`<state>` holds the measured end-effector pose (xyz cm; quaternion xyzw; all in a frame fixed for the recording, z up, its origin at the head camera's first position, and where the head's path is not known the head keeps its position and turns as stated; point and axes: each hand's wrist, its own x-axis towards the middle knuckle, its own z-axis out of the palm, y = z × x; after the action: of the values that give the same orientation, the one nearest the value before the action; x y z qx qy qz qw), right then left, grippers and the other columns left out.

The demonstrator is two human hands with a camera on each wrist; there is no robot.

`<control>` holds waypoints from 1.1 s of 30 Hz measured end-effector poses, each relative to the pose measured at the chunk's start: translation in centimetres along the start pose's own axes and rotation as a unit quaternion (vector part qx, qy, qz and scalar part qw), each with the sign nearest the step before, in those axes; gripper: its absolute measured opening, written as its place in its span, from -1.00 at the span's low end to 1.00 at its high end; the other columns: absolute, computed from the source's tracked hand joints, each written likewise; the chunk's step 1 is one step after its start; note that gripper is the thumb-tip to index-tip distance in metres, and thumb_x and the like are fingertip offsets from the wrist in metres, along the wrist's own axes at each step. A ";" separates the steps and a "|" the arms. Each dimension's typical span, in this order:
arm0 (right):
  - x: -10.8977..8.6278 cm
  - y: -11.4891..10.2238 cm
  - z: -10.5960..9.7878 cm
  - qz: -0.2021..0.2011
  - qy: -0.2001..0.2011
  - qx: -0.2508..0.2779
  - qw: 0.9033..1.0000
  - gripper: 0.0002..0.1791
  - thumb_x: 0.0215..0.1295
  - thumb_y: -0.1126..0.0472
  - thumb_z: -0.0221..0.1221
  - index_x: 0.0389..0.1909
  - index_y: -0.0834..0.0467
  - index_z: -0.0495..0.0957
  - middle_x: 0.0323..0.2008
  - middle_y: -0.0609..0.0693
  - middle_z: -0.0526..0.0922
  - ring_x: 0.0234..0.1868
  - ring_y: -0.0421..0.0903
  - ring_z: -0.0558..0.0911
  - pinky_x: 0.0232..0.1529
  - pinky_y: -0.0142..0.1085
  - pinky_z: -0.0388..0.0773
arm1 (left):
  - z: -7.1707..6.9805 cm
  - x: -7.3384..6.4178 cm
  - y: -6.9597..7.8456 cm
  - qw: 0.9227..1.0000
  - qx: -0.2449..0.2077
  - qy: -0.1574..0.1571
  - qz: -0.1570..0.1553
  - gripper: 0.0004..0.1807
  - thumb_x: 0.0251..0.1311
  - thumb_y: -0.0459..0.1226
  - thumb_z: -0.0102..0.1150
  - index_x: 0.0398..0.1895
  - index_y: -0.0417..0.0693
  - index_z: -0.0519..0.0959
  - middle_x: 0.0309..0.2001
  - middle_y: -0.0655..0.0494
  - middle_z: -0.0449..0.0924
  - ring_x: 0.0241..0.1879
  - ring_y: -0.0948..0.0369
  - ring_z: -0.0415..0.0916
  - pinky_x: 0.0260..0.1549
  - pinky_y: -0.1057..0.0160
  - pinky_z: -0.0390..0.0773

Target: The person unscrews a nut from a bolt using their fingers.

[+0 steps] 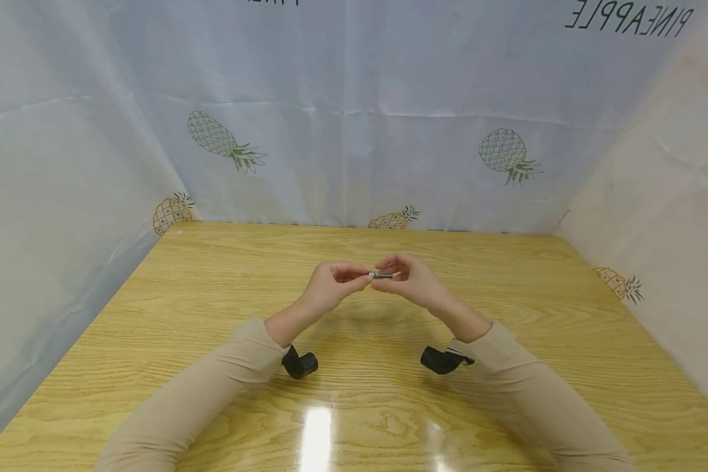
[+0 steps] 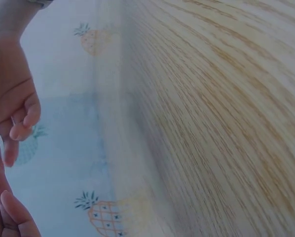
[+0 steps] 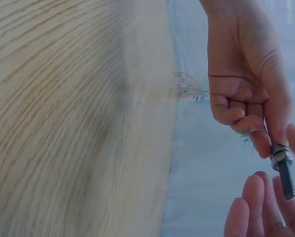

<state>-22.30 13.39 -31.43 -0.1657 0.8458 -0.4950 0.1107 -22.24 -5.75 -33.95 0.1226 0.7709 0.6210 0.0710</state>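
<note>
A metal bolt [image 1: 383, 276] is held up over the table between both hands, lying roughly level in the head view. My left hand [image 1: 329, 286] pinches its head end between thumb and fingertips. A hex nut [image 3: 281, 160] sits on the bolt close to that end, and the bare thread points away from the left hand. My right hand [image 1: 414, 282] is around the threaded side, thumb and fingers spread apart. In the right wrist view its fingers [image 3: 254, 202] are fairly straight beside the thread, and its thumb comes in near the nut.
Below is a wood-grain table [image 1: 224, 275] with glare near the front. A pale curtain [image 1: 354, 157] printed with pineapples hangs along the back and sides. Black angled wrist mounts stick out from the left cuff [image 1: 299, 362] and the right cuff [image 1: 442, 360].
</note>
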 end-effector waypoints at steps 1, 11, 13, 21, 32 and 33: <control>0.0 0.0 0.0 0.005 -0.005 -0.001 1.000 -0.62 0.27 0.07 0.17 0.02 0.20 0.49 -0.04 0.18 0.59 -0.18 0.01 0.62 -0.02 -0.01 0.56 | 0.0 0.0 0.0 1.000 0.001 0.000 0.001 -0.72 0.18 -0.24 0.22 -0.07 -0.14 0.64 -0.06 -0.07 0.65 -0.20 0.26 0.61 -0.01 0.08 0.58; 0.1 0.1 0.1 0.022 -0.022 0.001 1.000 -0.65 0.36 0.07 0.08 0.01 0.21 0.52 -0.07 0.19 0.63 -0.09 0.16 0.59 0.03 0.00 0.54 | -0.1 0.2 -0.3 1.000 0.001 -0.003 0.007 -0.72 0.18 -0.23 0.22 -0.07 -0.14 0.64 -0.07 -0.07 0.66 -0.21 0.27 0.62 -0.02 0.08 0.58; 0.1 0.0 0.1 0.013 -0.016 0.004 1.000 -0.66 0.30 0.11 0.14 0.02 0.21 0.49 -0.04 0.20 0.61 -0.09 0.12 0.60 0.03 0.00 0.54 | -0.1 0.2 -0.3 1.000 0.002 -0.002 0.008 -0.72 0.17 -0.23 0.22 -0.08 -0.13 0.65 -0.07 -0.07 0.66 -0.22 0.27 0.61 -0.02 0.07 0.58; 0.1 -0.1 0.0 0.026 -0.028 0.014 0.999 -0.58 0.37 -0.02 0.03 0.02 0.22 0.51 -0.08 0.21 0.64 -0.07 0.19 0.59 0.02 -0.04 0.56 | -0.1 0.1 -0.2 1.000 0.002 0.001 0.001 -0.72 0.18 -0.22 0.22 -0.07 -0.12 0.64 -0.07 -0.07 0.66 -0.16 0.19 0.62 -0.03 0.12 0.59; 0.1 -0.1 0.2 0.002 -0.009 0.022 1.000 -0.61 0.29 0.11 0.15 0.08 0.19 0.43 0.05 0.22 0.54 -0.07 0.13 0.59 0.03 -0.02 0.54 | -0.1 0.0 -0.2 1.000 -0.008 0.001 -0.004 -0.71 0.19 -0.23 0.21 -0.06 -0.14 0.63 -0.03 -0.07 0.63 -0.12 0.11 0.61 0.00 0.10 0.57; 0.1 -0.1 0.1 0.003 -0.011 0.022 1.000 -0.60 0.31 0.08 0.13 0.08 0.19 0.44 0.04 0.22 0.55 -0.07 0.14 0.60 0.02 -0.05 0.55 | -0.1 0.0 -0.2 1.000 -0.009 0.001 -0.004 -0.71 0.18 -0.22 0.21 -0.06 -0.14 0.63 -0.03 -0.07 0.63 -0.10 0.09 0.61 0.01 0.08 0.57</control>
<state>-22.30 13.22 -31.42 -0.1661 0.8339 -0.5114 0.1247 -22.33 -5.88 -34.15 0.1180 0.7661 0.6275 0.0735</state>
